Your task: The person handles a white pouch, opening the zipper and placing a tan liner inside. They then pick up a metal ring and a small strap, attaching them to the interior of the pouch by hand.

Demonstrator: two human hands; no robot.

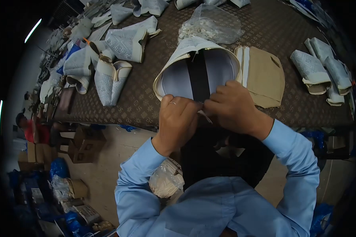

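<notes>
A zip-edged pouch stands mouth toward me at the table's near edge, with a pale patterned outside, a grey lining and a black band down its middle. A zip runs around its cream rim. My left hand is closed in a pinch at the near side of this rim. Right beside it my right hand pinches the same edge, so the fingertips nearly meet. From between them hangs a short loose end of zip tape. What exactly lies under the fingertips is hidden.
Beige panels lie right of the pouch. Behind it is a clear plastic bag of small pale parts. More patterned pieces lie left, others right. Cartons stand on the floor, near a person in red.
</notes>
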